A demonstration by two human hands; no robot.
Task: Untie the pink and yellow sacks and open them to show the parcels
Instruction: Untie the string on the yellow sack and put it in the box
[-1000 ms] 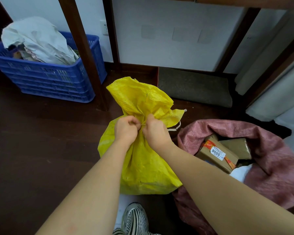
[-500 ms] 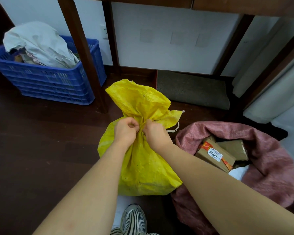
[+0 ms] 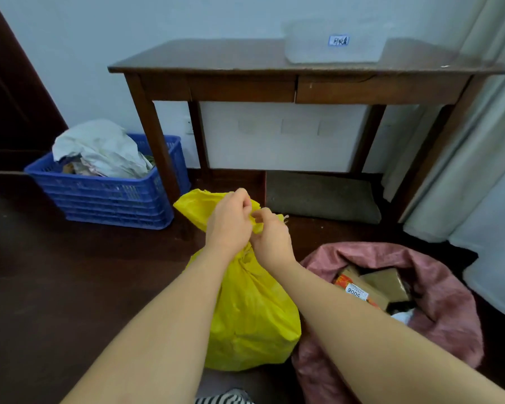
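A yellow woven sack (image 3: pixel 252 313) stands on the dark floor in front of me, its neck still gathered by a tie. My left hand (image 3: pixel 229 223) and my right hand (image 3: pixel 270 236) both pinch the loose yellow top above the neck, fingers closed on the fabric. To the right lies the pink sack (image 3: pixel 446 304), mouth open wide. Brown parcels (image 3: pixel 382 282) show inside it, one with a white label reading 9005.
A blue plastic crate (image 3: pixel 108 196) with crumpled grey bags stands at the left. A dark wooden table (image 3: pixel 274 71) with a clear tub (image 3: pixel 333 42) on top is against the wall. A brown mat (image 3: pixel 321 196) lies under it. Curtains hang at the right.
The camera has tilted up, showing the table top. Both hands have moved up from the sack's neck to the loose top fabric.
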